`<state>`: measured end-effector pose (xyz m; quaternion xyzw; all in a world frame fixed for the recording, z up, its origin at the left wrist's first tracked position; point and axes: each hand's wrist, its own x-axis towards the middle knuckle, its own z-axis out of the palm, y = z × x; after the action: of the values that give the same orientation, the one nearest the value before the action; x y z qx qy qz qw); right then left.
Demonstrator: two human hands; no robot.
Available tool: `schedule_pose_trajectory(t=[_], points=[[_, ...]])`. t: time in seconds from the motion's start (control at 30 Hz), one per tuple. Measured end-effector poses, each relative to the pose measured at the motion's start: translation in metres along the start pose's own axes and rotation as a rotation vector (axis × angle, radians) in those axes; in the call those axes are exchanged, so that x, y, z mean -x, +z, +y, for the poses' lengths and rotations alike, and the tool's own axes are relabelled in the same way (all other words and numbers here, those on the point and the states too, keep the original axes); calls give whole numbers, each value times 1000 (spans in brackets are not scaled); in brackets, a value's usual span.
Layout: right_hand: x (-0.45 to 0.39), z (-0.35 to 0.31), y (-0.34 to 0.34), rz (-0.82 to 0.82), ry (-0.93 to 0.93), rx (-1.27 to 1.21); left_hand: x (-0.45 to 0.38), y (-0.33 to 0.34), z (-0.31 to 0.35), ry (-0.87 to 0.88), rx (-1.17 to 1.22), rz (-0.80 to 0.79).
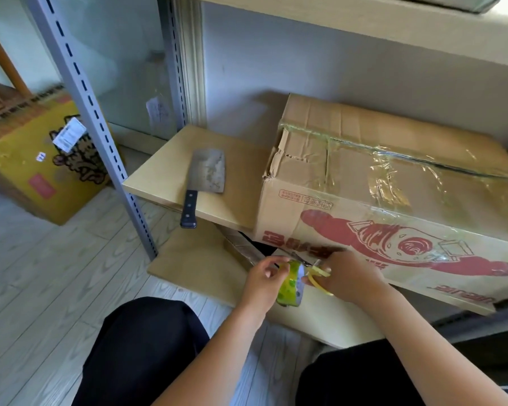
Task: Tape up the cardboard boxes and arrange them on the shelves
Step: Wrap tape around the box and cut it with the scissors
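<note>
1. Head view: tape roll (291, 284) on edge in front of the shelf (170, 174), left hand (261, 281) fingers grasping it.
2. Right hand (349, 278) grips yellow-handled scissors (314, 269), blades toward the roll.
3. Taped cardboard box (393, 183) lies long axis left-right along the shelf, front overhanging; could tip.
4. Cleaver (206, 177) handle juts over the edge; a knock drops it.

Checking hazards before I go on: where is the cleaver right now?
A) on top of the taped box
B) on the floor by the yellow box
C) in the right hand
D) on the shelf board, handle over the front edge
D: the cleaver lies flat on the shelf board left of the taped box, its black handle jutting past the front edge.
</note>
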<state>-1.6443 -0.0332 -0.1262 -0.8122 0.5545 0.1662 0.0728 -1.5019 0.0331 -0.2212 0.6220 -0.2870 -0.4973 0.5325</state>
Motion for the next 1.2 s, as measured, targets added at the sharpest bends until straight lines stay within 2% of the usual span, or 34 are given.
schedule_pose_trajectory(t=[0.17, 0.27, 0.43, 0.5, 0.57, 0.63, 0.7, 0.8, 0.9, 1.0, 1.03, 1.1, 1.13, 1.17, 1.2], points=[[13, -11, 15, 8, -23, 94, 5, -6, -10, 0, -124, 33], [27, -11, 23, -53, 12, -57, 13, -11, -4, -31, -122, 63], [67, -8, -19, -86, -103, -271, 32, -38, 28, 33, -125, 146], [83, -4, -45, 25, -152, -280, 44, -45, 50, 115, -85, 155], [94, 2, -75, 249, -127, -315, 56, -46, 76, 188, 21, 175], [95, 12, -101, 510, -15, -446, 68, -44, 102, 252, 82, 211], [86, 26, -123, 642, 128, -479, 84, -38, 129, 321, 89, 204], [66, 42, -138, 548, 289, -350, 111, -26, 170, 371, 121, 158], [59, 44, -139, 462, 321, -229, 135, -16, 204, 404, 184, 64], [66, 42, -145, 580, 303, -119, 156, -13, 228, 442, 279, -78], [72, 40, -151, 692, 267, -117, 161, -13, 235, 456, 297, -123], [95, 32, -168, 890, 68, -391, 169, -8, 248, 486, 317, -209], [111, 25, -180, 914, -104, -616, 172, -4, 253, 499, 316, -245], [128, 18, -192, 872, -291, -822, 173, 1, 258, 509, 306, -267], [143, 13, -203, 797, -443, -928, 174, 9, 262, 514, 283, -276]])
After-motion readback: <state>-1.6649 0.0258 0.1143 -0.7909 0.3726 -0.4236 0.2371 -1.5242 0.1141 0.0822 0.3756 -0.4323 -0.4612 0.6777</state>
